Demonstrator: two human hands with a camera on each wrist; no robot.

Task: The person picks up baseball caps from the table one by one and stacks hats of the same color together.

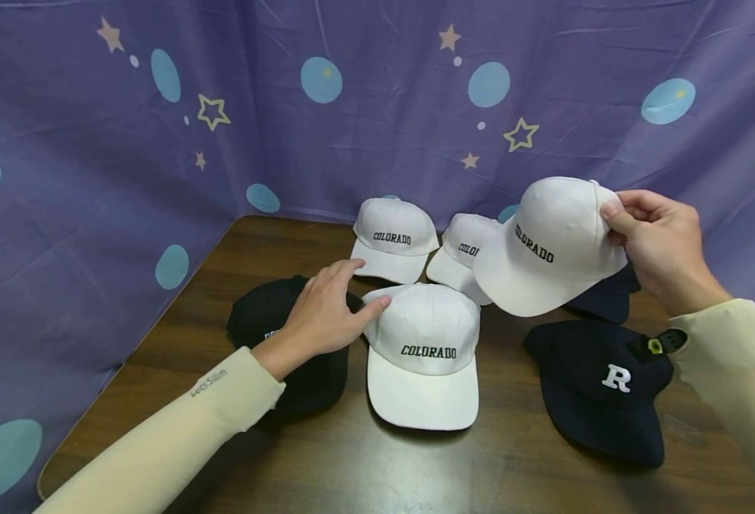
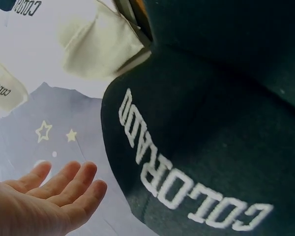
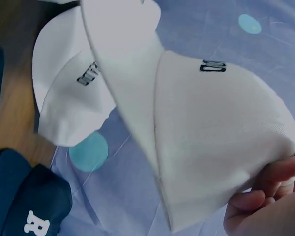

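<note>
My right hand (image 1: 663, 239) pinches the crown of a white COLORADO cap (image 1: 560, 221) and holds it up off the table, brim pointing down to the left. In the right wrist view, its fingers (image 3: 270, 189) grip that cap's edge (image 3: 211, 137). The left hand (image 1: 328, 307), fingers extended, hovers over a black COLORADO cap (image 1: 316, 382). Its thumb is close to the front white COLORADO cap (image 1: 425, 357); whether they touch I cannot tell. The left wrist view shows the black cap (image 2: 226, 123) large beside the spread fingers, which hold nothing.
Two more white caps, one at the back (image 1: 393, 235) and one partly hidden (image 1: 457, 253), stand behind. At right lies a navy cap (image 1: 598, 385) with an R, another dark cap (image 1: 608, 296) behind it. A patterned purple curtain (image 1: 377, 143) borders the wooden table (image 1: 326, 464).
</note>
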